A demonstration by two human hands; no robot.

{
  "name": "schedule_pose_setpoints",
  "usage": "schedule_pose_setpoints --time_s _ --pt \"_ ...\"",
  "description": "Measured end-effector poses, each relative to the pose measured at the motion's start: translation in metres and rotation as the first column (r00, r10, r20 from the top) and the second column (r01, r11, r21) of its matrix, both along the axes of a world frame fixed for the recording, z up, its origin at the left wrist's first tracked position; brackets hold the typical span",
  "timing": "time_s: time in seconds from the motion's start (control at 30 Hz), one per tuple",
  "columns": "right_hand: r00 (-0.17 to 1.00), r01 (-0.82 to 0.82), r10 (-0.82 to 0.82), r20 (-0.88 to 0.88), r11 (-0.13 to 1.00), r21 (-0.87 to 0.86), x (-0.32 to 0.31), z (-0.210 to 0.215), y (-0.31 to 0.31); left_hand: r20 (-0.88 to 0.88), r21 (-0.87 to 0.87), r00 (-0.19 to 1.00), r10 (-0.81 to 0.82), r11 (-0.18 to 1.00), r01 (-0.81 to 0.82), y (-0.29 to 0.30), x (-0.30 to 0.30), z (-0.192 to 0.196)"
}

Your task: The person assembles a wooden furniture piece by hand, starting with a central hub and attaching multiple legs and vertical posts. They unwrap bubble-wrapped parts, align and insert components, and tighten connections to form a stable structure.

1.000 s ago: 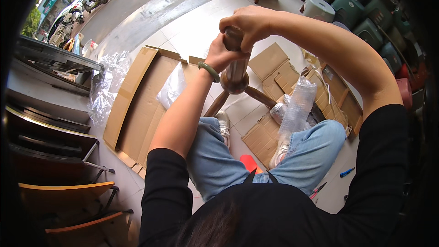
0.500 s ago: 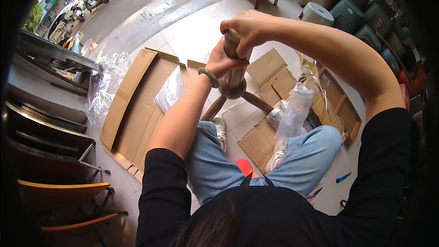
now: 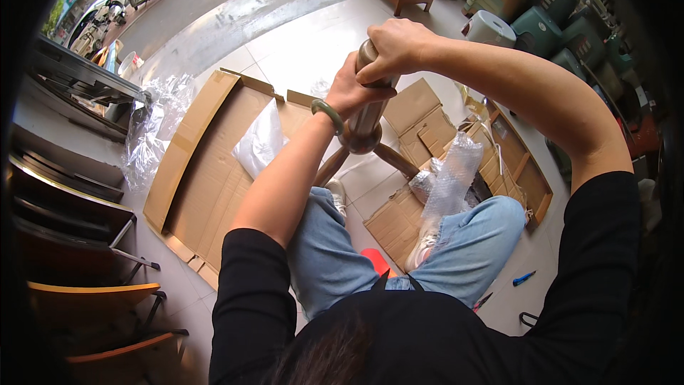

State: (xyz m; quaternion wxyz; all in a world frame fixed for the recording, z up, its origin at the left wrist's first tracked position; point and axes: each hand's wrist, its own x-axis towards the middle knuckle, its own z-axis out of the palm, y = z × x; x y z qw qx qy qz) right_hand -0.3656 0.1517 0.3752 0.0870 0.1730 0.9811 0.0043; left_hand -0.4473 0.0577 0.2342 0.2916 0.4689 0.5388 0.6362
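Brown wooden post [image 3: 368,117] rises in front of the person's knees [image 3: 495,221], 2 legs [image 3: 392,161] splaying from its rounded lower end. The right hand [image 3: 399,44] clasps its top; the left hand [image 3: 349,93] wraps around it just below. Opened cardboard [image 3: 214,178] lies to its left.

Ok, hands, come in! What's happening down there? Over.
Left hand gripping wooden post; right hand gripping it higher. Wooden legs spread below. Bubble wrap close by.

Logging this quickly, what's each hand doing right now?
Left hand: closed around the glossy brown, round wooden-looking post.
Right hand: closed on the same post, nearer its top.
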Motion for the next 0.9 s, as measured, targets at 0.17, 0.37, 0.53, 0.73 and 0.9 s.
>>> schedule_pose_setpoints --time_s 0.17,0.37,0.53,0.73,0.9 --pt "0.993 -0.068 0.077 0.094 0.993 -0.093 0.001 0.008 0.008 -0.271 0.053 0.9 0.342 0.939 -0.34 0.004 0.017 -0.009" --pt "0.979 -0.185 0.094 -0.179 0.775 -0.604 0.029 -0.026 0.049 -0.25 0.016 0.962 0.107 0.994 -0.106 -0.003 -0.013 0.001" --pt "0.906 -0.247 -0.224 -0.359 0.408 -0.879 0.05 -0.079 0.043 -0.511 -0.02 0.824 0.244 0.955 -0.296 -0.018 0.003 0.038" --pt "0.736 -0.435 -0.512 -0.443 0.143 -0.889 0.038 -0.145 0.021 -0.938 -0.175 0.344 0.05 0.788 -0.59 0.006 0.043 0.083" --pt "0.656 -0.408 -0.542 -0.525 0.331 -0.851 0.037 -0.173 0.017 -0.934 -0.292 0.337 -0.124 0.808 -0.512 0.026 0.027 0.088"
